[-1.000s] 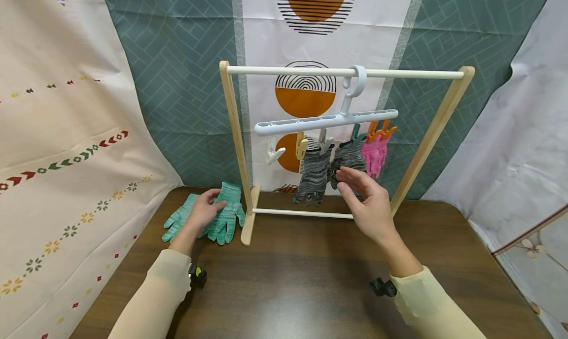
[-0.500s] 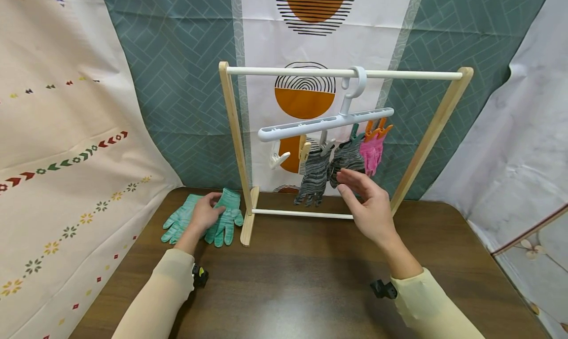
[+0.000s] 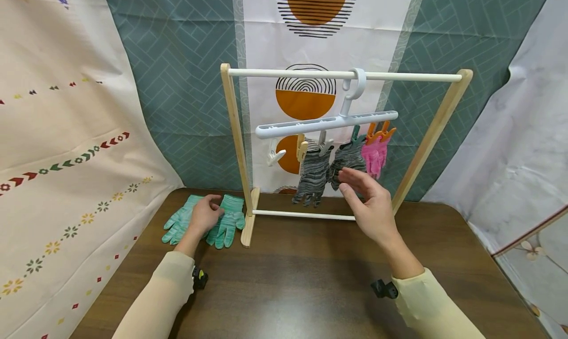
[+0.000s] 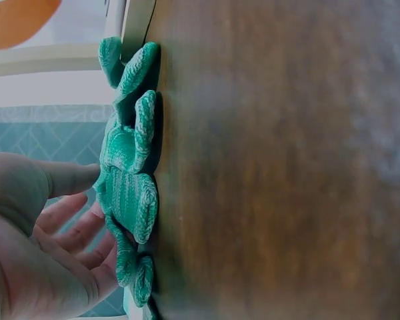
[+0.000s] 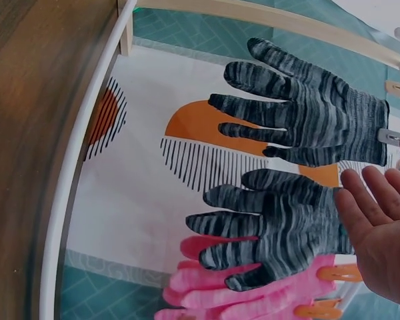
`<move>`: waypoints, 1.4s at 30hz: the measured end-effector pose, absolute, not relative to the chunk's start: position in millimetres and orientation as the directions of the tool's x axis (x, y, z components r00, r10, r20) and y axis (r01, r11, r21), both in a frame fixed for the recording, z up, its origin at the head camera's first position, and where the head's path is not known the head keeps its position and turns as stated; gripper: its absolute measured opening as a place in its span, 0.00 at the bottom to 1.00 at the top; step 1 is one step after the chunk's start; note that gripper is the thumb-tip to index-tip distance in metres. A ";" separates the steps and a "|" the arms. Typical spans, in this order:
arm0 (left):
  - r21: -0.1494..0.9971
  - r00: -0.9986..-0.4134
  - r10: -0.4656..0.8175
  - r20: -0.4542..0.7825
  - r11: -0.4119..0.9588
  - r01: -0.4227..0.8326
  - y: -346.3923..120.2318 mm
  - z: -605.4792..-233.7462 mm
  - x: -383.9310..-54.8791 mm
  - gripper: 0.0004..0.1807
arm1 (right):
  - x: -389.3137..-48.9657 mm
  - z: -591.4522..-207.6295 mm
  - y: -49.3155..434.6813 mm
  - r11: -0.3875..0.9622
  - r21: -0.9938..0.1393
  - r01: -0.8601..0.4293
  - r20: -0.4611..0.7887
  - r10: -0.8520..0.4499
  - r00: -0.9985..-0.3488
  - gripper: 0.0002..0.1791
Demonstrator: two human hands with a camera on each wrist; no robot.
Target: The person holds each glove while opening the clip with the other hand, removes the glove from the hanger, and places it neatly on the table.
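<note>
My left hand (image 3: 205, 215) is over two green knit gloves lying side by side on the table, its fingers loosely bent. In the left wrist view, the thumb tip meets the edge of the right green glove (image 4: 130, 193); no firm grip shows. My right hand (image 3: 372, 206) is raised with relaxed fingers in front of the hanging gloves and holds nothing. A grey striped glove (image 3: 312, 174) hangs from a grey clothespin (image 3: 325, 144), a second grey glove (image 5: 287, 227) from a green clothespin (image 3: 356, 133). Pink gloves (image 3: 375, 154) hang from orange clothespins (image 3: 379, 132).
A pale-blue hanger (image 3: 328, 124) is hooked on the white top bar (image 3: 288, 73) of a wooden rack (image 3: 237, 132). A white clothespin (image 3: 275, 155) and a yellow clothespin (image 3: 301, 149) hang with nothing in them. The left green glove (image 3: 179, 220) lies partly behind my left hand.
My left hand has let the right green glove down; it now lies lower on the table. The hanger has swung slightly and back. My right hand has barely moved.
</note>
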State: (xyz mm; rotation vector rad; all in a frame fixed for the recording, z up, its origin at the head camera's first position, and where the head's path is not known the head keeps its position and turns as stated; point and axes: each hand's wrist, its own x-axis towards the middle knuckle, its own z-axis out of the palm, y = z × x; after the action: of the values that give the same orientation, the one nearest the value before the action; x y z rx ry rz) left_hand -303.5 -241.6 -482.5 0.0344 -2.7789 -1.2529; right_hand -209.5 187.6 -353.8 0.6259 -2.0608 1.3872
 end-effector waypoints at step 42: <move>0.797 -0.985 -0.089 0.149 0.600 0.066 -238.7 -456.3 -271.5 0.33 | -214.5 -332.2 197.2 0.380 -0.647 -0.661 0.685 -0.091 -0.723 0.25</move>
State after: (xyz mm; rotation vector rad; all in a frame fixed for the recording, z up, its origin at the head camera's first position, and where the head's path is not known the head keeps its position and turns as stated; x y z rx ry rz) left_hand -271.5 -238.7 -456.3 0.0196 -2.6521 -1.3320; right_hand -214.5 197.2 -332.2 0.6444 -2.0889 1.3437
